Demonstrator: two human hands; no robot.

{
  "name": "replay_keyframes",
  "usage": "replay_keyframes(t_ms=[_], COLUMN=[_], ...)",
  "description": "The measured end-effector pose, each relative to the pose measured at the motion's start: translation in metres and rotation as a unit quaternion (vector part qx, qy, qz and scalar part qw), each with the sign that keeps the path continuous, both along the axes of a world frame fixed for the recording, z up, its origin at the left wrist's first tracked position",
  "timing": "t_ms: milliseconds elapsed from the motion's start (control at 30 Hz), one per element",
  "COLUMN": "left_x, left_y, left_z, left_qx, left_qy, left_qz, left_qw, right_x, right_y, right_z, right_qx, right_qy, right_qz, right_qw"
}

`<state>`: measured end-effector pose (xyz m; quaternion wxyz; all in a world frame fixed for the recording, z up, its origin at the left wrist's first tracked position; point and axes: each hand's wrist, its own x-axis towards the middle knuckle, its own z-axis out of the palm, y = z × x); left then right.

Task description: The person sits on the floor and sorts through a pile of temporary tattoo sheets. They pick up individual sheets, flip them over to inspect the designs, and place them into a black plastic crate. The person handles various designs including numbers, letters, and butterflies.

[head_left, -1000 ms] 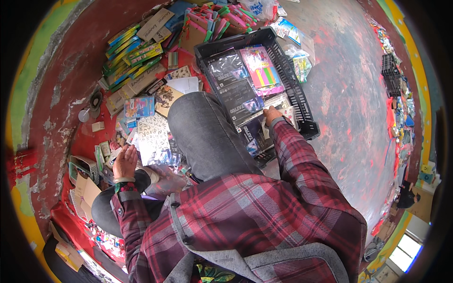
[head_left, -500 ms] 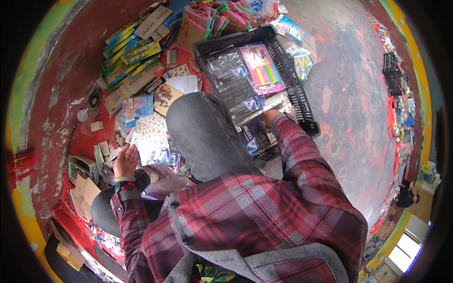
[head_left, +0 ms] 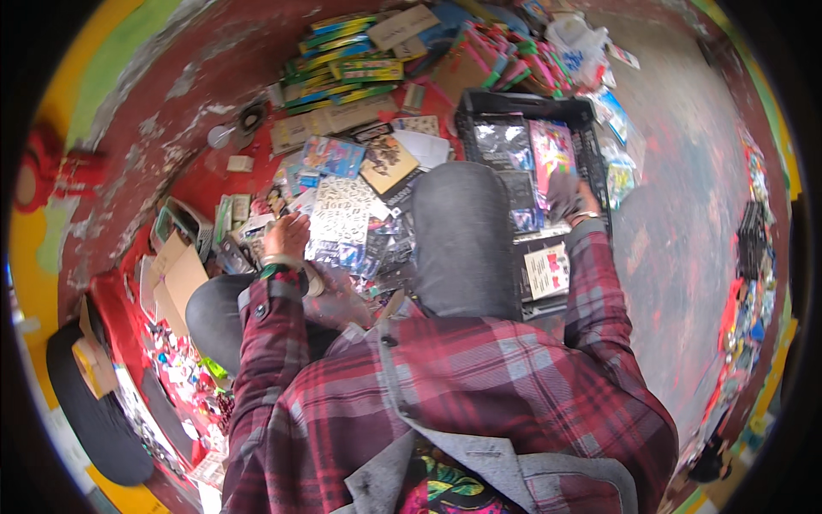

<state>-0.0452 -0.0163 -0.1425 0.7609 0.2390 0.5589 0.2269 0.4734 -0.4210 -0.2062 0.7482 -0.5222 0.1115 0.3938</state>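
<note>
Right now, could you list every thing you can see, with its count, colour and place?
Crate: one, black, front right, holding flat glossy packets.
Pink packet: one, inside the crate.
Sticker sheet: one, pale with dark letters, beside the left hand.
Flat packs: a stack, yellow and green, far left.
Cardboard pieces: several, tan, on the left.
Floor: worn red and grey.
Left hand: on the packets by the sheet.
Right hand: in the crate, touching packets.

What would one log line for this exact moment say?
left hand: on flat packets on floor | right hand: reaching into black crate, touching pink packet | posture: seated, grey knee raised
</note>
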Motion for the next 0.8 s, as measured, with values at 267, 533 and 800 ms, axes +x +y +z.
replay_keyframes(t_ms=[267, 533, 800], left_x=[-0.077, -0.104, -0.101], left_y=[0.019, -0.007, -0.031], left_z=[-0.182, -0.307, -0.306], left_qx=[0.346, 0.199, 0.147], left_qy=[0.542, 0.381, 0.373], left_qz=[-0.51, -0.378, -0.333], left_qw=[0.572, 0.82, 0.854], right_x=[-0.145, -0.278, -0.28], right_y=[0.235, 0.311, 0.329], right_z=[0.283, 0.241, 0.234], right_qx=[0.21, 0.16, 0.233], right_qy=[-0.284, -0.482, -0.038], right_qz=[0.225, 0.334, 0.321], right_qw=[0.908, 0.794, 0.917])
